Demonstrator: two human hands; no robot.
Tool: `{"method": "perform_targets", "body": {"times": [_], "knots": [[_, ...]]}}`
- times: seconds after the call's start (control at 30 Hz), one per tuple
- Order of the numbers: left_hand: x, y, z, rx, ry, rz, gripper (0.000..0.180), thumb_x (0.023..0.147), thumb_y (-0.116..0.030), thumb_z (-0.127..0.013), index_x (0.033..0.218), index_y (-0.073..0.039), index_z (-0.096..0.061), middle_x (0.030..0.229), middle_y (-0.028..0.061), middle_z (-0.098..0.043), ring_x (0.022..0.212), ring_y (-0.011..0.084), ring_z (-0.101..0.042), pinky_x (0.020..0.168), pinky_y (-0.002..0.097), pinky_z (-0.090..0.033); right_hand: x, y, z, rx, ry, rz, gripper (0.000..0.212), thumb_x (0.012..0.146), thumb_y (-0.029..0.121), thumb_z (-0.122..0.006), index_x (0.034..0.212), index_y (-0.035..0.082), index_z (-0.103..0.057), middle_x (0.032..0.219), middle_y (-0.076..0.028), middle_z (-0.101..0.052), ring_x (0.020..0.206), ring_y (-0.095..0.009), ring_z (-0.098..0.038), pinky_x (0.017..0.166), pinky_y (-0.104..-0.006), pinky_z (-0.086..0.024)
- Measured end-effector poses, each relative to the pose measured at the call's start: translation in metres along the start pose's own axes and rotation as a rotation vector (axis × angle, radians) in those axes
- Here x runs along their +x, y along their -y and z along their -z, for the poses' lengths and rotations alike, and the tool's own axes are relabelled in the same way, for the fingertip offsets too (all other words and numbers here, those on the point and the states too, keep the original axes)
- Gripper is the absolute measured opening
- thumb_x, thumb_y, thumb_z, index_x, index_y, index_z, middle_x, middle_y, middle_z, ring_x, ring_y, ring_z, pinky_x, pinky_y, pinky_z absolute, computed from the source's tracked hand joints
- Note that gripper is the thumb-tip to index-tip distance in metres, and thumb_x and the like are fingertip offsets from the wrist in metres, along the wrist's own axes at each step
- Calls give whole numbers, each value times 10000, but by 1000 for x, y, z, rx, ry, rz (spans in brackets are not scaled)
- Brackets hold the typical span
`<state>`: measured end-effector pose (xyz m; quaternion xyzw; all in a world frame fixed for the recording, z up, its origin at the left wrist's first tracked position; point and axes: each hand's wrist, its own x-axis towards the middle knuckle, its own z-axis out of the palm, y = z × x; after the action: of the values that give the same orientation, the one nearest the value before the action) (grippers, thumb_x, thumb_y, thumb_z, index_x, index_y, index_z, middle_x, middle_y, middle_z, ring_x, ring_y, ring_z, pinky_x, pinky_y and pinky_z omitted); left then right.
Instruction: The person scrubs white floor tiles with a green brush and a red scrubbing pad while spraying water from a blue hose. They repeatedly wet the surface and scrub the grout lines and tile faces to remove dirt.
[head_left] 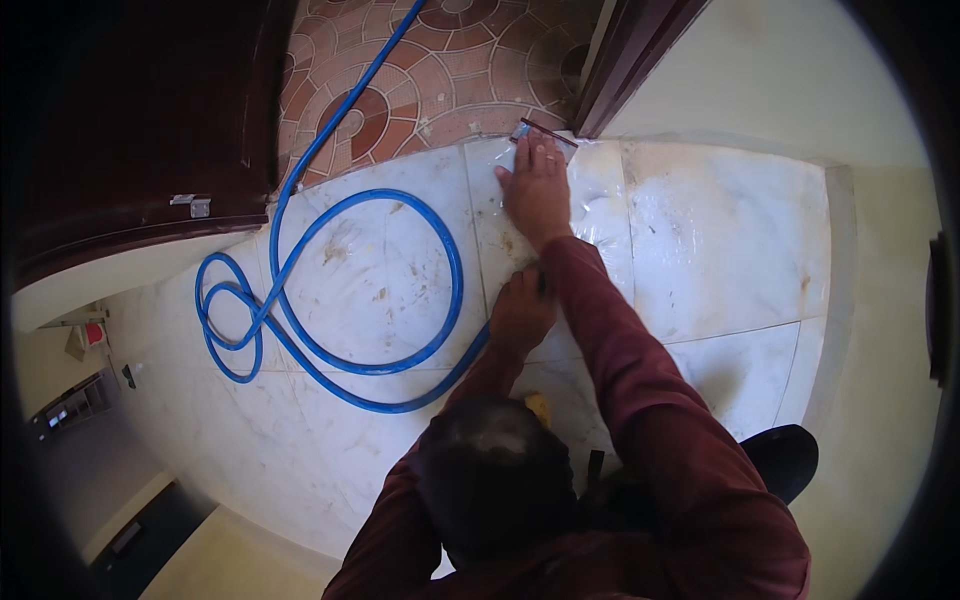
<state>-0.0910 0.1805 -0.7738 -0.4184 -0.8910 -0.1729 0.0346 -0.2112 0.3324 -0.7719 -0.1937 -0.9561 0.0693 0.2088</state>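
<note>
Your flat right hand (540, 195) overlaps a dark-edged plate (560, 139), long axis slanting down rightward; left hand (521, 312) curled, hold unclear.

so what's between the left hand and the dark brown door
In the head view, loops of blue hose lie on smudged pale floor tiles between the left hand and the dark brown door.

We see soft, fairly bright light on the pale floor (720, 230), glossy glare beside the right hand (538, 195), dark door (140, 110) in deep shadow, bent edges, black corners.
</note>
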Motion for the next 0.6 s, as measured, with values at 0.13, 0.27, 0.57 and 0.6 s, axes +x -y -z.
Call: {"method": "perform_targets", "body": {"times": [0.13,0.27,0.57,0.6], "knots": [[-27,10,-8,-146,30,254,433,982,-193,-679,1395,-62,-658,1120,167,-647,933,337,-672,781,447,-602,3,45,0,199,53,172,676,1038,392,-657,1476,-112,-547,1483,-294,-584,1444,-443,-512,1254,-521,-371],[-16,58,29,114,-128,279,485,980,-147,-699,1457,-86,-636,1101,165,-646,948,359,-683,788,473,-596,-9,-31,0,133,21,124,677,1032,334,-690,1514,-102,-504,1493,-310,-557,1434,-464,-505,1251,-514,-377],[-45,168,67,277,-340,732,447,1034,-124,-682,1477,-152,-629,1073,151,-634,943,371,-676,735,492,-569,15,16,-16,345,103,268,643,1035,341,-690,1515,-50,-516,1527,-243,-566,1448,-416,-512,1250,-503,-381],[-52,165,65,281,-310,707,443,1033,-121,-684,1472,-157,-635,1070,151,-632,935,367,-672,731,491,-566,11,23,-12,239,62,241,661,1036,319,-690,1538,-56,-479,1546,-248,-547,1470,-425,-489,1255,-508,-368]]}}
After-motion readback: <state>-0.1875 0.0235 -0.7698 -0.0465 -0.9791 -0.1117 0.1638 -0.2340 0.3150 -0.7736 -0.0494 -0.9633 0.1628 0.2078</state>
